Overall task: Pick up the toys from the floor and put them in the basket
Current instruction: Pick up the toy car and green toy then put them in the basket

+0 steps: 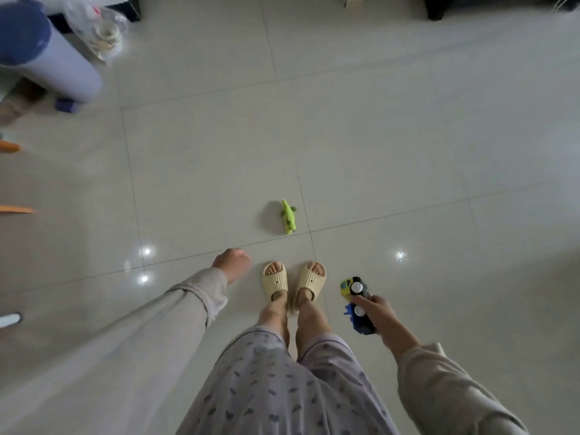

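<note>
Down at floor level, the right hand (381,315) is closed around a toy vehicle (357,304), blue and yellow with white wheels, held in the air off the tiled floor (392,136) just right of the person's feet in cream slippers (293,282). The left hand (233,264) hangs with its fingers curled loosely inward, holding nothing that can be seen. A small green crocodile toy (289,216) lies on the floor just ahead of the slippers, beside a tile joint, apart from both hands. Toward the far left corner of the floor stands a pale cylinder with a blue top (47,54), blurred; no basket can be made out.
</note>
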Available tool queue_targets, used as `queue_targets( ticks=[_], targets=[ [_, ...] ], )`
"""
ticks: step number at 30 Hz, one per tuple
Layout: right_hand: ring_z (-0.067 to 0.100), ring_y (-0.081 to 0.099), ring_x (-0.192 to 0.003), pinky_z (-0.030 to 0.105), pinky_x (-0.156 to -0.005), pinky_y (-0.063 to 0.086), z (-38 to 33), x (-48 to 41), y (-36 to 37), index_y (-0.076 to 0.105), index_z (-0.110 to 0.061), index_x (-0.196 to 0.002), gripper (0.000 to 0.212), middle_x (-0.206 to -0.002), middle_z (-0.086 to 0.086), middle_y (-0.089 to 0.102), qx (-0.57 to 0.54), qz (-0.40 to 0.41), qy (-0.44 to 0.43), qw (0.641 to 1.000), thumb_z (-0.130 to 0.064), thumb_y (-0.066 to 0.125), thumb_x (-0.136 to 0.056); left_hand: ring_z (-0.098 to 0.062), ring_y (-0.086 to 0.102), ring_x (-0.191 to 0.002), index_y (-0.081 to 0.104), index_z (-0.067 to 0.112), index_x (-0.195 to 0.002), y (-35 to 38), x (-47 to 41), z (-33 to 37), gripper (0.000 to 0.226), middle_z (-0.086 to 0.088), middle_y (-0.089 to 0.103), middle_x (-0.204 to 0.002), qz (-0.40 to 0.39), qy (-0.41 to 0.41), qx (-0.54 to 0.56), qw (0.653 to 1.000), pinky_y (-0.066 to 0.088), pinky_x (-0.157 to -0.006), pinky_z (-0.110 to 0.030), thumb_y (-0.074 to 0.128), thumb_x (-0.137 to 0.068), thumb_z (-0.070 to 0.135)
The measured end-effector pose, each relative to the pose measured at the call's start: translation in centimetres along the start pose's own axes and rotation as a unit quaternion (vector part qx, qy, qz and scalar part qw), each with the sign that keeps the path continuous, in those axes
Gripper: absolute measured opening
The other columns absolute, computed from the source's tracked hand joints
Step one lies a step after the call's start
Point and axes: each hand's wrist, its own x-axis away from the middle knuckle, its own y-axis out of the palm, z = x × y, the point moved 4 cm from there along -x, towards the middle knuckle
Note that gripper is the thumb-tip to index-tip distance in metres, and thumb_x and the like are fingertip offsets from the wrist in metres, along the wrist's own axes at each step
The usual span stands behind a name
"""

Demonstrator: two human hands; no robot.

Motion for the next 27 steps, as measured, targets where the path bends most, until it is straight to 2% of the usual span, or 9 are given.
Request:
queue_targets(
  ticks=[8, 10, 12, 15, 17, 20, 22, 24, 27],
  targets=[
    [0.024, 0.057, -0.082, 0.028, -0.066, 0.042, -6.1, -7.7, 0.1, 0.061, 0.0, -0.11, 0.047, -0.092, 0.013, 0.062, 0.089, -0.028, -0.017, 0.995, -0.033, 0.072, -0.078, -0.023, 0.057, -0.076, 0.064, 0.013, -0.089, 4.2, -5.7, -1.5, 0.018, -0.012, 0.064, -0.087, -0.048, -0.067, -0.036, 0.996, 0.036, -0.055, -0.024, 0.046, -0.085, 0.015],
    [0.027, 0.059, -0.087, 0.03, -0.07, 0.046, -7.3, -10.6, -0.2, 0.058, -0.001, -0.116, 0.049, -0.097, 0.015, 0.063, 0.083, -0.024, -0.024, 0.996, -0.031, 0.072, -0.079, -0.024, 0.057, -0.077, 0.059, 0.016, -0.086, 5.1, -8.3, -0.8, 0.013, -0.009, 0.062, -0.087, -0.056, -0.072, -0.026, 0.996, 0.037, -0.053, -0.021, 0.046, -0.086, 0.015],
    [0.032, 0.062, -0.095, 0.038, -0.078, 0.049, -8.0, -14.3, -0.4, 0.055, -0.001, -0.119, 0.05, -0.105, 0.019, 0.064, 0.077, -0.013, -0.025, 0.997, -0.029, 0.071, -0.08, -0.024, 0.057, -0.077, 0.059, 0.016, -0.086, 6.1, -11.7, 0.2, 0.012, -0.007, 0.062, -0.088, -0.062, -0.065, -0.018, 0.996, 0.038, -0.052, -0.02, 0.047, -0.087, 0.016],
    [0.034, 0.061, -0.1, 0.044, -0.088, 0.051, -8.2, -20.4, 0.2, 0.055, 0.0, -0.119, 0.051, -0.116, 0.025, 0.063, 0.064, -0.005, -0.01, 0.998, -0.029, 0.07, -0.08, -0.023, 0.058, -0.079, 0.062, 0.017, -0.087, 7.3, -18.0, 1.5, 0.013, -0.011, 0.065, -0.089, -0.055, -0.053, -0.021, 0.997, 0.041, -0.062, -0.023, 0.049, -0.085, 0.016],
    [0.033, 0.061, -0.099, 0.044, -0.088, 0.051, -8.1, -25.1, 1.2, 0.055, 0.001, -0.12, 0.053, -0.118, 0.027, 0.062, 0.061, -0.004, -0.003, 0.998, -0.03, 0.07, -0.08, -0.024, 0.06, -0.081, 0.065, 0.013, -0.092, 8.3, -23.1, 2.0, 0.018, -0.015, 0.068, -0.093, -0.034, -0.053, -0.015, 0.998, 0.041, -0.066, -0.024, 0.049, -0.085, 0.015],
    [0.031, 0.06, -0.095, 0.039, -0.081, 0.049, -7.1, -32.8, 3.5, 0.054, -0.001, -0.122, 0.053, -0.118, 0.024, 0.063, 0.057, -0.009, 0.001, 0.998, -0.03, 0.07, -0.08, -0.025, 0.059, -0.076, 0.06, 0.019, -0.076, 10.4, -31.6, 2.7, 0.014, -0.01, 0.066, -0.086, -0.015, -0.043, -0.006, 0.999, 0.042, -0.055, -0.021, 0.048, -0.083, 0.018],
    [0.03, 0.059, -0.093, 0.035, -0.076, 0.048, -6.1, -37.3, 5.2, 0.053, -0.004, -0.124, 0.055, -0.116, 0.022, 0.063, 0.061, -0.013, 0.008, 0.998, -0.03, 0.07, -0.08, -0.028, 0.063, -0.084, 0.059, 0.02, -0.073, 12.5, -37.1, 3.0, 0.014, -0.011, 0.069, -0.091, -0.011, -0.031, -0.021, 0.999, 0.05, -0.067, -0.028, 0.048, -0.082, 0.019],
    [0.029, 0.059, -0.093, 0.034, -0.075, 0.048, -4.9, -41.2, 6.9, 0.052, -0.004, -0.125, 0.055, -0.112, 0.02, 0.062, 0.055, -0.014, 0.015, 0.998, -0.029, 0.07, -0.08, -0.031, 0.064, -0.102, 0.064, 0.017, -0.089, 14.7, -42.3, 2.9, 0.018, -0.014, 0.071, -0.106, -0.008, -0.027, -0.041, 0.999, 0.051, -0.088, -0.035, 0.048, -0.082, 0.019],
    [0.028, 0.059, -0.091, 0.031, -0.072, 0.048, -2.7, -46.5, 9.7, 0.053, -0.004, -0.124, 0.053, -0.11, 0.019, 0.063, 0.032, -0.018, 0.015, 0.999, -0.028, 0.07, -0.08, -0.033, 0.06, -0.112, 0.06, 0.009, -0.11, 17.8, -48.8, 2.0, 0.033, -0.016, 0.067, -0.118, -0.004, -0.051, -0.068, 0.996, 0.049, -0.094, -0.038, 0.05, -0.083, 0.024]
  ],
)
